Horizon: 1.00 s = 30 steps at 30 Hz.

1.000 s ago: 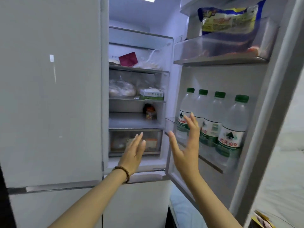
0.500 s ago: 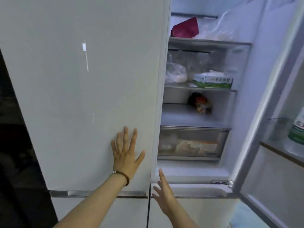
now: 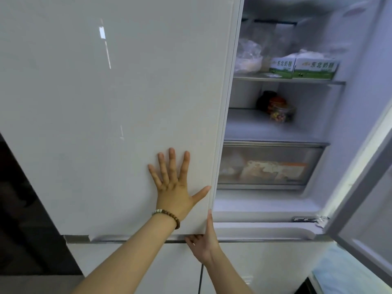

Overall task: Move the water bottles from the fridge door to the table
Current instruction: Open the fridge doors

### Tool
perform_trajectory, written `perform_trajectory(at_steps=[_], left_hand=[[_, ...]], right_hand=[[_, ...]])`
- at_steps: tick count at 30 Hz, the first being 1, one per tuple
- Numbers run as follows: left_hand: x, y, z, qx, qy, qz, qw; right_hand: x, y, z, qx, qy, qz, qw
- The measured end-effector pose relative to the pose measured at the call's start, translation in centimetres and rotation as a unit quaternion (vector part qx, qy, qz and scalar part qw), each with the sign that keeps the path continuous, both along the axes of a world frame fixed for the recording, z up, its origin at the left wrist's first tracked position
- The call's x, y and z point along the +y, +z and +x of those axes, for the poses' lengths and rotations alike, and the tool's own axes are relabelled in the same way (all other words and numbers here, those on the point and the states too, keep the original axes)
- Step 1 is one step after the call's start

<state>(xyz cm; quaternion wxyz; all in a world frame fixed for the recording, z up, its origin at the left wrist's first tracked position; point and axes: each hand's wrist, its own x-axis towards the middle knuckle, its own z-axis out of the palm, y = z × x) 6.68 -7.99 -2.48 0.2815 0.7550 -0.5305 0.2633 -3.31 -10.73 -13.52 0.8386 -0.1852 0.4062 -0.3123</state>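
Progress nil as seen: no bottles in view, none held. L hand [image 3: 172, 187] laid flat on closed door [image 3: 106, 124], fingers [image 3: 171, 162] spread; R hand [image 3: 203, 242] fingers curled under its bottom corner.

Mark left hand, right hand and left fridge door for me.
left hand [image 3: 172, 187], head view, back of the hand.
right hand [image 3: 204, 245], head view, middle of the hand, under the door's corner.
left fridge door [image 3: 106, 124], head view, bare front panel.

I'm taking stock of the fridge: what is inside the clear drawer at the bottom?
The drawer shows, through its frosted front, an orange-and-white package and a pale lump beside it, too blurred to identify. The left door hides its left end.
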Motion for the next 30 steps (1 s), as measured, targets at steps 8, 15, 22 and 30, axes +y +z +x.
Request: perform_trajectory(at_steps=[8, 15, 22, 30], left_hand=[[3.6, 0.7, -3.4, 0.077, -0.014, -0.038, 0.996], [10.9, 1.8, -6.8, 0.138, -0.021, -0.080, 0.987], [18.9, 2.0, -8.4, 0.182, -0.003, -0.034, 0.983], [28.3, 2.7, -8.9, 0.240, -0.003, -0.018, 0.971]], right_hand=[[4.7, -0.2, -2.7, -0.009, 0.036, -0.044, 0.998], [9.9, 2.1, -9.5, 0.110, 0.053, -0.130, 0.984], [11.4, 15.2, -9.7, 0.069, 0.130, -0.376, 0.915], [17.9, 17.0, -10.6, 0.073, 0.173, -0.441, 0.877]])
